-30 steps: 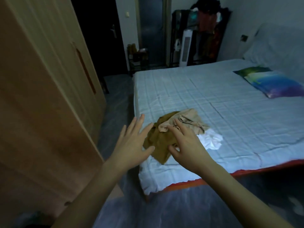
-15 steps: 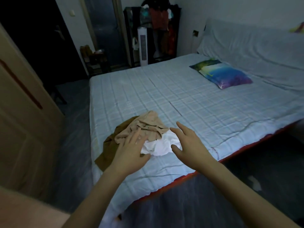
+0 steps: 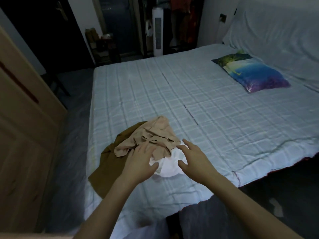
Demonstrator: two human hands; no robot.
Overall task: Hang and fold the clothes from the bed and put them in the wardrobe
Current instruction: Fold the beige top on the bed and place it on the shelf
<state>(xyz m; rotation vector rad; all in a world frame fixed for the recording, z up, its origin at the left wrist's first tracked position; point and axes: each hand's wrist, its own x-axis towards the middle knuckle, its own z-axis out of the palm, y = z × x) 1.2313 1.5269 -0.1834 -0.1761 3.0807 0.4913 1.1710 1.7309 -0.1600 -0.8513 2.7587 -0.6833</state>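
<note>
Soft cloth is what both hands are about to meet. Nearest, the left hand (image 3: 140,163) lies flat with fingers spread over the near edge of a small heap of clothes on the near left part of the bed (image 3: 215,118); its fingertips reach onto the beige garment (image 3: 151,137), though whether they press it cannot be told. The right hand (image 3: 194,158) hovers just to the right, fingers apart and pinching nothing, over the white garment (image 3: 168,167).

The heap has three layers: the white piece nearest, the beige piece crumpled on top, and a brown garment (image 3: 107,167) spread under them, its left edge draping off the bed side. All look thin, light and limp, so they should bunch and sag when lifted and are likely tangled together. The beige top piece seems best taken first, pinched at a seam or edge and shaken out.

Further right lies a blue pillow (image 3: 250,73). The wooden wardrobe (image 3: 22,126) stands to the left, well apart from the heap.
</note>
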